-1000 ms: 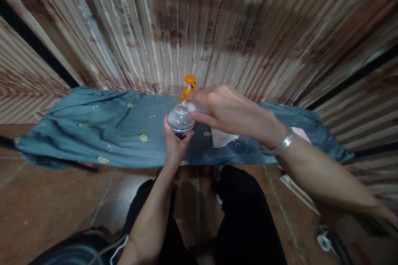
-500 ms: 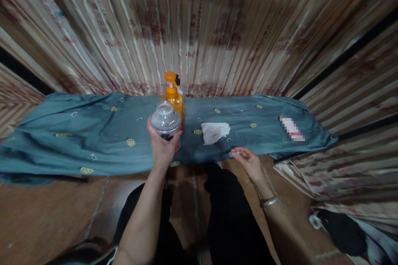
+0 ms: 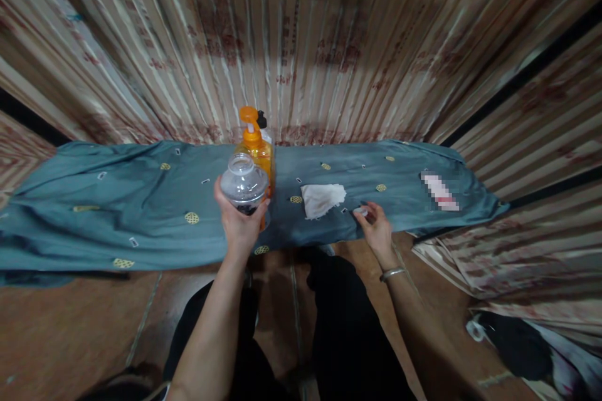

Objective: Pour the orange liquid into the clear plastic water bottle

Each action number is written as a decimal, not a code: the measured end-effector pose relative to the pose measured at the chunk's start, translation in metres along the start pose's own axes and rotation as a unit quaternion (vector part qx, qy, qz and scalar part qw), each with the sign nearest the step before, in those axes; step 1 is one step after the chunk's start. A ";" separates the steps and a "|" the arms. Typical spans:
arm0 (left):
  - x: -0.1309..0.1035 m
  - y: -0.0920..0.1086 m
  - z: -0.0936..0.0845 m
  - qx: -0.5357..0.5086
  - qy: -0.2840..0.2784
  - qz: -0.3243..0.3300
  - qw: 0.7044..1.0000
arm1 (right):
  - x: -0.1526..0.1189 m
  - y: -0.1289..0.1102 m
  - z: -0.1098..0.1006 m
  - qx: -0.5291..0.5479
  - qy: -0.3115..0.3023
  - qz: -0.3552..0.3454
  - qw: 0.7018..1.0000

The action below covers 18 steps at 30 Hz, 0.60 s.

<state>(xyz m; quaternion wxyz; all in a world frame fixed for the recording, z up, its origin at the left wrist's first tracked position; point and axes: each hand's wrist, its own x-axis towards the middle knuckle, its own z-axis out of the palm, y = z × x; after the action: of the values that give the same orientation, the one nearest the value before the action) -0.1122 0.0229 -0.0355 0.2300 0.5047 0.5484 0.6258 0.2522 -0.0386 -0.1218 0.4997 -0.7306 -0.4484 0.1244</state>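
Note:
My left hand (image 3: pixel 241 223) is wrapped round a clear plastic bottle (image 3: pixel 243 183) with an uncapped mouth, held upright at the table's front. Right behind it stands an orange pump bottle (image 3: pixel 256 149), partly covered by the clear one. My right hand (image 3: pixel 376 230) pinches a small whitish bottle cap (image 3: pixel 360 212) between thumb and fingers, low over the cloth near the front edge. A crumpled white cloth (image 3: pixel 322 199) lies between the two hands, touched by neither.
A teal patterned cloth (image 3: pixel 155 200) covers the long narrow table. A dark-topped bottle (image 3: pixel 262 120) shows behind the pump bottle. Towards the right end lies a pixelated pinkish item (image 3: pixel 439 191). Striped curtains (image 3: pixel 291 44) hang behind, and a dark bundle (image 3: pixel 515 344) rests at lower right.
My right hand has moved forward over the table with the cap, turning palm-down. My left hand still grips the clear bottle; the view has shifted slightly.

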 end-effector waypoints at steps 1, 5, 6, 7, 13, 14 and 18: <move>0.000 0.001 0.000 0.000 0.000 -0.001 1.000 | -0.001 0.000 0.001 -0.011 -0.003 -0.009 1.000; 0.000 0.006 -0.001 -0.003 0.000 0.003 1.000 | -0.003 0.001 0.002 -0.062 -0.011 -0.039 0.997; 0.000 0.006 -0.001 -0.005 0.000 0.005 1.000 | -0.003 0.001 0.001 -0.075 -0.013 -0.046 0.996; 0.000 0.007 -0.002 -0.007 -0.001 0.005 1.000 | -0.003 0.002 0.000 -0.087 -0.015 -0.053 0.995; 0.000 0.004 -0.002 -0.007 0.000 -0.001 1.000 | 0.001 0.010 -0.008 -0.142 -0.023 -0.089 0.986; 0.000 0.003 -0.002 -0.005 0.002 0.000 1.000 | 0.002 0.012 -0.009 -0.150 -0.020 -0.091 0.984; 0.000 0.000 -0.001 0.002 0.002 0.005 1.000 | 0.006 0.017 -0.010 -0.173 -0.010 -0.099 0.980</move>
<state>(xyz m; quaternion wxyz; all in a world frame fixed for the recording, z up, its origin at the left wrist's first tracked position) -0.1131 0.0223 -0.0358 0.2244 0.5066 0.5479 0.6268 0.2709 -0.0420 -0.1296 0.3706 -0.7566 -0.5387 0.0020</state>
